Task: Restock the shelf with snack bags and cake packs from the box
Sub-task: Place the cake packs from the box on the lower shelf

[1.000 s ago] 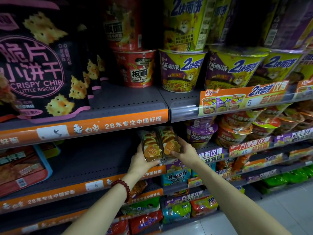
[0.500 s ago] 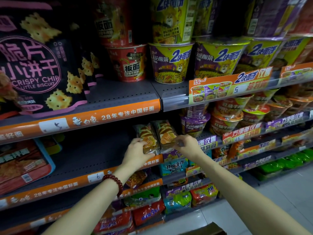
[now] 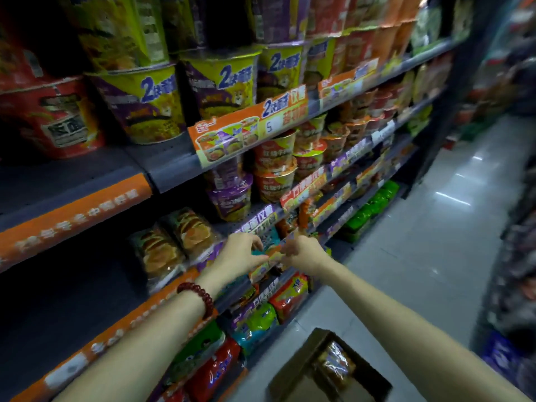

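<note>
Two clear cake packs stand side by side at the front of the dark middle shelf (image 3: 72, 300): the left cake pack (image 3: 161, 252) and the right cake pack (image 3: 193, 231). Both my hands hover just right of them, apart from the packs. My left hand (image 3: 242, 253), with a red bead bracelet on its wrist, holds nothing and its fingers are relaxed. My right hand (image 3: 303, 253) is loosely curled and also holds nothing. The cardboard box (image 3: 293, 369) sits open on the floor below, with another cake pack (image 3: 333, 362) inside.
Cup noodles (image 3: 145, 105) fill the shelf above, and more cups (image 3: 274, 169) crowd the shelves to the right. Noodle bags (image 3: 255, 323) line the lower shelves. The tiled aisle floor (image 3: 435, 227) runs along the right, with another rack (image 3: 516, 271) beyond it.
Both hands have let go of the two cake packs, which now stand on the shelf. My hands have drawn back to the right, and my view has swung right and down to the box.
</note>
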Available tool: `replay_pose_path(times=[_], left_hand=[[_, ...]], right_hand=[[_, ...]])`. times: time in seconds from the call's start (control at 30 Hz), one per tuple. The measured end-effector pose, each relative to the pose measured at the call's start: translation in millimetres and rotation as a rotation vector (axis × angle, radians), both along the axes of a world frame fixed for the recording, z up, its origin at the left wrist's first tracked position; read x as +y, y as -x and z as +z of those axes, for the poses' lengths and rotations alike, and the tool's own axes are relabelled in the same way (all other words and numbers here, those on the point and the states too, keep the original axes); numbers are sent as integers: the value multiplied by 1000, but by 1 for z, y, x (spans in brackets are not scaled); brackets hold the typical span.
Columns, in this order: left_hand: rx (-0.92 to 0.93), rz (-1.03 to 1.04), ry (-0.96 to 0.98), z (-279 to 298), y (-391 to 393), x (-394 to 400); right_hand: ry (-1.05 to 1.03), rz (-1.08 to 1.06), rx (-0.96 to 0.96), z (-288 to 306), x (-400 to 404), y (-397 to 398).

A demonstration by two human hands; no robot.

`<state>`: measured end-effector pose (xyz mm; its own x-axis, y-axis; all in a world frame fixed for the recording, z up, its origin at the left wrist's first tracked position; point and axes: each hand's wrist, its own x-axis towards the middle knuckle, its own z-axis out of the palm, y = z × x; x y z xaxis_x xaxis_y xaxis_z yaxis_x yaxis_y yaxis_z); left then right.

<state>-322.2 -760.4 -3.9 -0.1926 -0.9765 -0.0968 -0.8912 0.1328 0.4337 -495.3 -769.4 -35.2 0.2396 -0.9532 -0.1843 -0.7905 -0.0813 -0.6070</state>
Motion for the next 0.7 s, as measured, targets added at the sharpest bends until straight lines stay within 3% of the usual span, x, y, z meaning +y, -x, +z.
replay_pose_path(times=[0.23, 0.43, 0.7], left_hand=[[1, -391, -98, -34, 82, -14], [-48, -620, -217, -103, 142, 3], [-48, -627, -353, -230, 186, 43]], right_hand=[[-108, -444, -40, -36, 58, 79], [-220, -880, -113, -107, 142, 124], [-349, -1002, -135, -231, 214, 152]])
